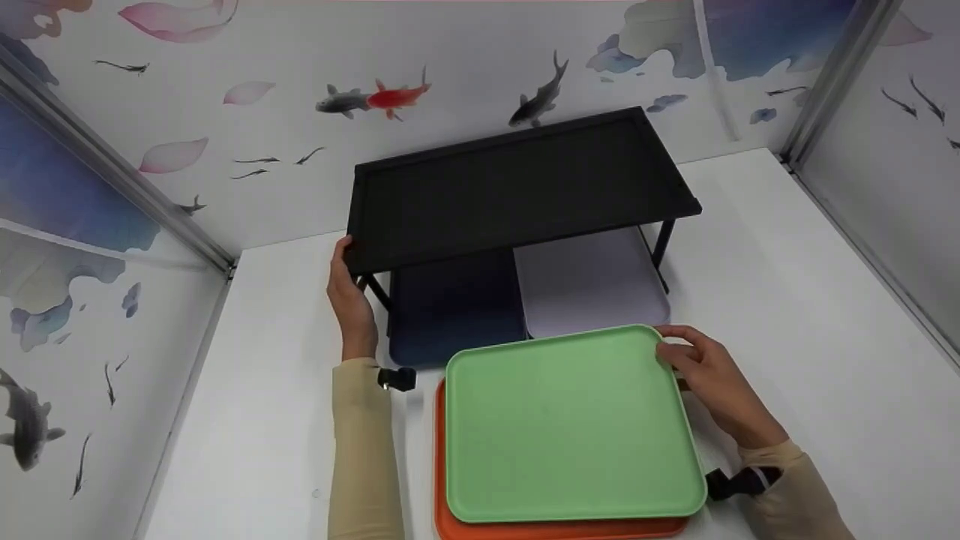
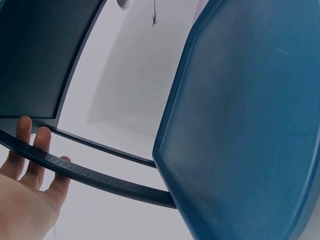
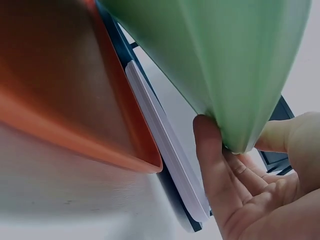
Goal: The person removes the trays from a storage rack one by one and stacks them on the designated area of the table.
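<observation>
A green tray (image 1: pixel 570 424) lies on an orange tray (image 1: pixel 440 465) at the front of the white table. My right hand (image 1: pixel 679 352) grips the green tray's far right corner. In the right wrist view its fingers (image 3: pixel 210 165) lie under the green tray (image 3: pixel 225 60), thumb on the far side, with that corner raised off the orange tray (image 3: pixel 60 90). My left hand (image 1: pixel 345 270) holds the front left corner of a black rack (image 1: pixel 517 187), thumb on the rim. In the left wrist view the fingers (image 2: pixel 30 150) pass behind the rack's bar (image 2: pixel 100 177).
Under the rack lie a dark blue tray (image 1: pixel 454 307) on the left and a pale lavender tray (image 1: pixel 592 289) on the right, both sticking out in front. Fish-patterned walls (image 1: pixel 112 247) close in the left, back and right sides.
</observation>
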`<state>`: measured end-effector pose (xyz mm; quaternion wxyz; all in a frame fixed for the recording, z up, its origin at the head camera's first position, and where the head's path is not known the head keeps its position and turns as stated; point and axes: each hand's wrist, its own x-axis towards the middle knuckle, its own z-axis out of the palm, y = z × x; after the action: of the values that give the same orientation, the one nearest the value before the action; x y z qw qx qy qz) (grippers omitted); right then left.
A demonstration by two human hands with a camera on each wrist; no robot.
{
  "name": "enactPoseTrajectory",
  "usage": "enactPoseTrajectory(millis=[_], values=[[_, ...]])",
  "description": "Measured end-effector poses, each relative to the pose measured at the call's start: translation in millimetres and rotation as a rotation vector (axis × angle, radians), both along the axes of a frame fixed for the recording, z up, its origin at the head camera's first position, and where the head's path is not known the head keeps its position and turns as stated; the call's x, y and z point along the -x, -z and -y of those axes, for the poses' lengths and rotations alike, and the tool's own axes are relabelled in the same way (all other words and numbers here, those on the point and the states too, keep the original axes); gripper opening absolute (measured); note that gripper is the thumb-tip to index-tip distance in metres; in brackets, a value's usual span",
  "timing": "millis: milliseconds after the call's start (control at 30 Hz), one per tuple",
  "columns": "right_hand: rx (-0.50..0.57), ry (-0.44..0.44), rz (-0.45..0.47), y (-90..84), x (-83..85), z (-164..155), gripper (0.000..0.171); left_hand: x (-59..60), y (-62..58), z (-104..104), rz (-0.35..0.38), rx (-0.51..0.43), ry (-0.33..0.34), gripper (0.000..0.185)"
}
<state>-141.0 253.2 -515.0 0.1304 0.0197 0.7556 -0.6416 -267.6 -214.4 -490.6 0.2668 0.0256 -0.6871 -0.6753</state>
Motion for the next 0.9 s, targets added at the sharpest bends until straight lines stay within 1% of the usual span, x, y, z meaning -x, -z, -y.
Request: enactPoseTrajectory(millis=[200,367,467,700,900], values=[[-0.042,-0.008,-0.012,3.7,-0.7,0.7,0.054,-0.5,1.4,0.0,-0.007,0.008,0.0,0.051],[-0.076,-0.033,-0.032,7.4,-1.9,1.0,0.053,-1.2,0.4,0.3,0.017,-0.011,0.006,0.051],[-0.104,-0.049,-0.028,8.8,-2.1,2.0,0.052,-1.2,0.2,0.5,0.023,-0.013,0.005,0.051],[-0.19,-0.08,-0.041,14.1,-1.5,5.1,0.048,-0.9,1.0,1.3,-0.001,-0.006,0.009,0.051],[-0.18,-0.097,-0.03,16.7,-0.3,5.8,0.049,-0.6,-0.9,1.4,-0.004,-0.018,0.021,0.051]])
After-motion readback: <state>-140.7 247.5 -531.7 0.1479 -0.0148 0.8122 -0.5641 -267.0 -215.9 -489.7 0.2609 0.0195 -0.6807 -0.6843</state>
